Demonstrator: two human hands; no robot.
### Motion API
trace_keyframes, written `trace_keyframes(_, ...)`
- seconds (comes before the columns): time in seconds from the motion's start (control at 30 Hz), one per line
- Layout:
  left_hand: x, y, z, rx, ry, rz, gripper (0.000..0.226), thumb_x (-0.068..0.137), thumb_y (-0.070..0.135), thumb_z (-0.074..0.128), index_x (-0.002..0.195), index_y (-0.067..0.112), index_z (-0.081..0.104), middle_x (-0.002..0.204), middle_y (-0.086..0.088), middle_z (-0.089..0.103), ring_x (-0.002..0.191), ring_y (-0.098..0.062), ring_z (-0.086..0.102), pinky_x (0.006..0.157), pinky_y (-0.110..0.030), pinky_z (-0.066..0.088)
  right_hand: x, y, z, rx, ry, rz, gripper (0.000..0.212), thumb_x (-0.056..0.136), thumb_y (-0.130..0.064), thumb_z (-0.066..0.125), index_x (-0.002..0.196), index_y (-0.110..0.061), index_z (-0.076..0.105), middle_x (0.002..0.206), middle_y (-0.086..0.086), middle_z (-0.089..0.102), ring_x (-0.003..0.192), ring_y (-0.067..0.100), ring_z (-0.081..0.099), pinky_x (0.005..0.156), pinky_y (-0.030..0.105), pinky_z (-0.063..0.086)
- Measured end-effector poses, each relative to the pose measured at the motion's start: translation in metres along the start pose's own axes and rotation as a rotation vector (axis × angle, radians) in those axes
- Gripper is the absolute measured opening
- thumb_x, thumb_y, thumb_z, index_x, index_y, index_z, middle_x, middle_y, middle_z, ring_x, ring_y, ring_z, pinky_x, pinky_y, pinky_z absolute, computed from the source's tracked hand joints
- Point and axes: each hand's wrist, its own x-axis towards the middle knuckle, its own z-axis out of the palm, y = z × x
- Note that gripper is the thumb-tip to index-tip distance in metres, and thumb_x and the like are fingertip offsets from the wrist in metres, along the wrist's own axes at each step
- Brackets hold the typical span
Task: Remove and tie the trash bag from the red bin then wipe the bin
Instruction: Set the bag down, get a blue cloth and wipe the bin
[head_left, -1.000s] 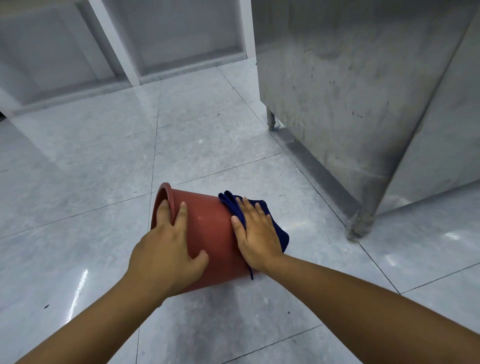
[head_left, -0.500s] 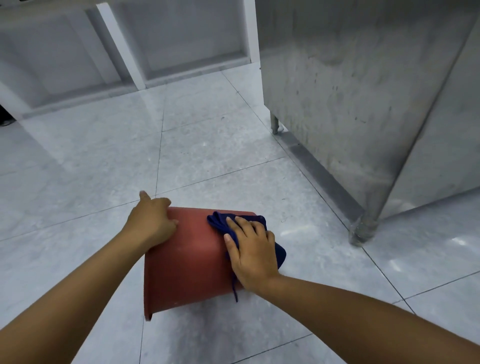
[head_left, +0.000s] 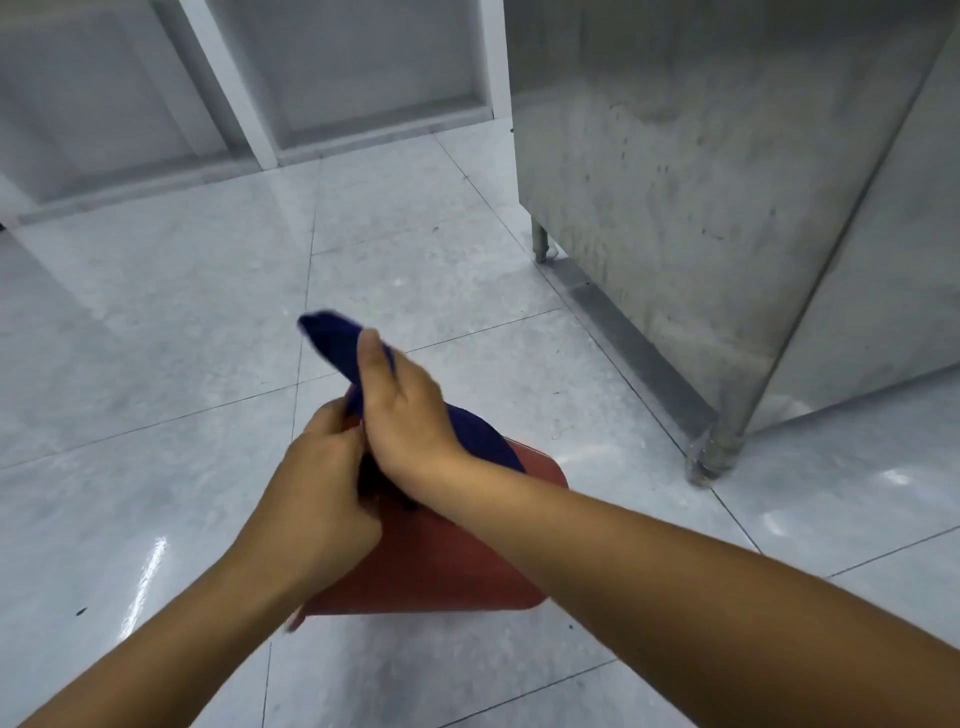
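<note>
The red bin (head_left: 441, 566) sits upside down on the tiled floor, its rim down near me, mostly hidden behind my forearms. Both hands meet above it. My right hand (head_left: 405, 410) grips a dark blue cloth (head_left: 332, 338), one end sticking up past my thumb, the other draping over the bin by my wrist. My left hand (head_left: 317, 483) is closed on the lower part of the same cloth, pressed against my right hand. No trash bag is in view.
A stainless steel cabinet (head_left: 701, 182) on short legs (head_left: 711, 457) stands to the right, close to the bin. White shelving or partitions (head_left: 234, 88) line the far wall. Glossy grey floor tiles (head_left: 156, 338) spread to the left and ahead.
The bin has gone from lying on its side to base-up. My right hand lifted the cloth off the bin's side, and my left hand left the bin and took hold of the cloth.
</note>
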Motion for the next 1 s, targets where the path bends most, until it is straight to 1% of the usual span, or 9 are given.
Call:
trace_keyframes(0.1,-0.005,0.000,0.004,0.024,-0.012,-0.026,0.031,0.067,-0.007,0.059,0.088,0.014,0.069,0.122,-0.006,0.054,0.091,-0.017,0.058,0.063,-0.007,0.032,-0.004,0.025,-0.007,-0.175,-0.120,-0.005,0.047,0.095,-0.052,0.025,0.117,-0.028,0.059,0.121,-0.003,0.065,0.119,0.017,0.054,0.105,0.035,0.033)
trace_keyframes(0.2,-0.010,-0.002,0.004,0.009,0.010,-0.035,0.042,0.068,-0.004,0.064,0.098,0.025,0.065,0.138,-0.001,0.044,0.116,-0.021,0.052,0.079,-0.015,0.033,-0.005,0.046,-0.028,-0.450,-0.162,-0.103,0.046,0.094,-0.053,0.027,0.117,-0.027,0.057,0.115,-0.003,0.065,0.115,0.017,0.054,0.107,0.045,0.031)
trace_keyframes(0.57,-0.019,-0.002,0.004,-0.013,-0.050,-0.079,0.090,0.070,-0.001,0.066,0.143,0.033,0.027,0.125,0.010,0.041,0.080,-0.011,0.051,0.067,-0.017,0.037,-0.007,0.103,-0.113,-0.508,-0.091,0.390,0.047,0.095,-0.050,0.030,0.113,-0.022,0.063,0.110,0.003,0.067,0.099,0.022,0.060,0.087,0.035,0.046)
trace_keyframes(0.7,-0.015,0.009,0.007,0.125,-0.084,-0.110,0.097,0.072,0.023,0.067,0.149,0.029,0.009,0.120,0.010,0.044,0.083,-0.007,0.051,0.064,-0.017,0.038,-0.016,0.119,-0.120,-0.420,-0.054,0.595,0.049,0.097,-0.045,0.029,0.114,-0.013,0.062,0.109,0.007,0.065,0.097,0.023,0.059,0.082,0.031,0.042)
trace_keyframes(0.8,-0.007,0.020,0.012,0.205,-0.031,-0.175,0.079,0.078,0.053,0.056,0.142,0.018,0.027,0.109,0.001,0.058,0.086,-0.015,0.054,0.065,-0.025,0.039,-0.019,0.118,-0.105,-0.264,-0.004,0.681,0.047,0.097,-0.045,0.028,0.087,-0.012,0.060,0.079,0.002,0.059,0.075,0.019,0.055,0.072,0.030,0.042)
trace_keyframes(0.9,0.011,0.024,0.010,0.217,0.131,-0.199,0.042,0.085,0.056,0.043,0.094,0.015,0.043,0.077,0.000,0.053,0.066,-0.020,0.046,0.053,-0.030,0.032,-0.016,0.111,-0.094,-0.139,0.051,0.740,0.047,0.097,-0.045,0.029,0.076,-0.011,0.054,0.068,0.001,0.052,0.063,0.015,0.048,0.061,0.026,0.038)
trace_keyframes(0.93,0.021,0.023,0.008,0.215,0.129,-0.237,0.039,0.086,0.054,0.042,0.088,0.015,0.039,0.076,-0.003,0.053,0.067,-0.025,0.047,0.056,-0.031,0.032,-0.015,0.109,-0.092,-0.104,0.063,0.754,0.045,0.097,-0.045,0.030,0.084,-0.011,0.057,0.073,0.003,0.057,0.070,0.016,0.053,0.066,0.027,0.041)
trace_keyframes(0.97,0.033,0.020,0.007,0.223,0.105,-0.287,0.039,0.088,0.053,0.042,0.088,0.014,0.038,0.080,-0.007,0.056,0.072,-0.030,0.051,0.059,-0.032,0.033,-0.014,0.107,-0.092,-0.059,0.072,0.767,0.045,0.097,-0.045,0.030,0.097,-0.011,0.060,0.076,-0.004,0.038,0.083,0.019,0.058,0.075,0.030,0.043)
trace_keyframes(1.0,0.046,0.016,0.007,0.247,0.068,-0.345,0.042,0.089,0.052,0.041,0.092,0.011,0.042,0.091,-0.012,0.061,0.082,-0.034,0.056,0.063,-0.033,0.033,-0.013,0.105,-0.092,-0.011,0.082,0.788,0.049,0.097,-0.045,0.031,0.113,-0.009,0.059,0.125,0.003,0.045,0.100,0.022,0.059,0.085,0.032,0.043)
